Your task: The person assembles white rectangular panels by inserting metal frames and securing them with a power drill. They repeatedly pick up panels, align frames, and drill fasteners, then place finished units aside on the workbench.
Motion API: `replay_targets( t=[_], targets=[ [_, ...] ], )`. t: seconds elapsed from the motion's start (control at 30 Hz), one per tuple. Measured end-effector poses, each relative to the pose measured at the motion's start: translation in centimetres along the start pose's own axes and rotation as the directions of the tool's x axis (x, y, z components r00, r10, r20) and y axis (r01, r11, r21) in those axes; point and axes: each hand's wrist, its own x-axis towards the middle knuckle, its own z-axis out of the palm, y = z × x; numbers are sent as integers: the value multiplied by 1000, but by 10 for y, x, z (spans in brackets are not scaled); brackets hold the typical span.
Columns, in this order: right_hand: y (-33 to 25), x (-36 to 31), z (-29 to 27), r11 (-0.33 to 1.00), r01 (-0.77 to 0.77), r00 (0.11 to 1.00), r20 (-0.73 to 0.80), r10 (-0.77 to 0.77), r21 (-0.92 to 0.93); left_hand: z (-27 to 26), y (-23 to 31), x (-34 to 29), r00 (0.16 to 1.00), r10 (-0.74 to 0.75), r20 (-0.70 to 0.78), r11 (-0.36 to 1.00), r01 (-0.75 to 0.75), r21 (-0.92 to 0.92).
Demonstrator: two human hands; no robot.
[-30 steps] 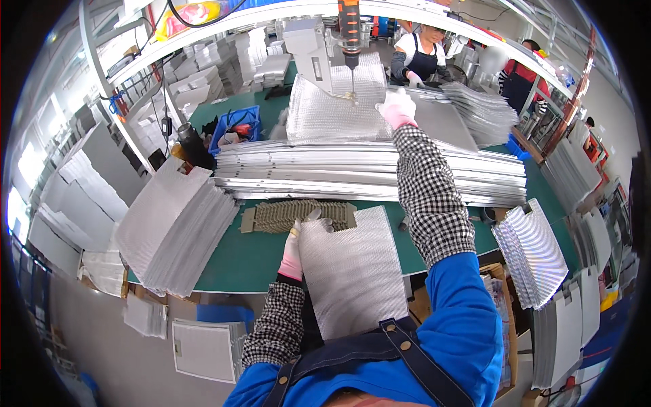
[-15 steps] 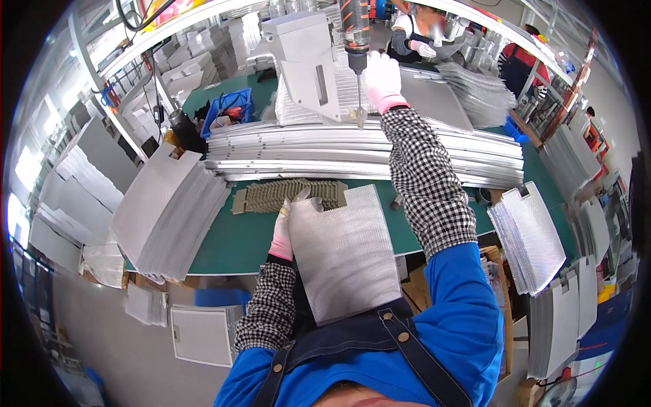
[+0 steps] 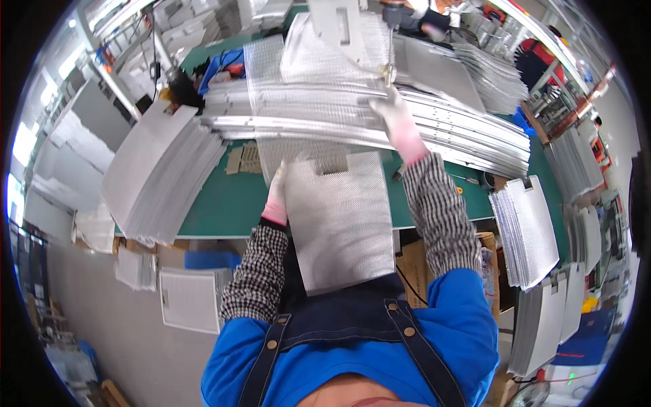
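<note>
While left fingers [image 3: 279, 173] grip notched panel [image 3: 342, 227], right fingers [image 3: 386, 108] blurred near metal strips [image 3: 468, 129]; cannot tell if closed.

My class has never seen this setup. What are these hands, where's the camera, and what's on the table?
No robot: this is a person wearing a wide fisheye camera on their head. It looks down and bends straight edges. The gloved left hand holds a notched silvery panel by its upper left edge. The gloved right hand is over long metal strips; blur hides whether it grips the thin mesh sheet. The strips lie on the green table, a panel stack at its left.
</note>
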Motion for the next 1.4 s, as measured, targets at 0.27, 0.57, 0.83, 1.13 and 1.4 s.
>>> replay_targets(
  t=[0.27,0.57,0.83,1.13,1.4],
  targets=[
    [74,-222,-21,930,-344,936,-127,329,-129,19,1,-6,993,-60,103,972,81,-219],
    [88,-240,-38,908,-404,902,-216,375,-113,16,1,2,984,-43,175,977,78,-198],
    [95,-240,-43,896,-389,909,-246,336,-215,27,3,-6,991,-16,132,991,34,-131],
    [48,-203,-94,749,-266,962,-121,244,-607,16,-1,-7,1000,13,10,1000,-12,-28],
    [-98,16,-309,381,-312,773,-466,-431,-870,34,-5,4,982,4,191,998,8,-64]
  ],
)
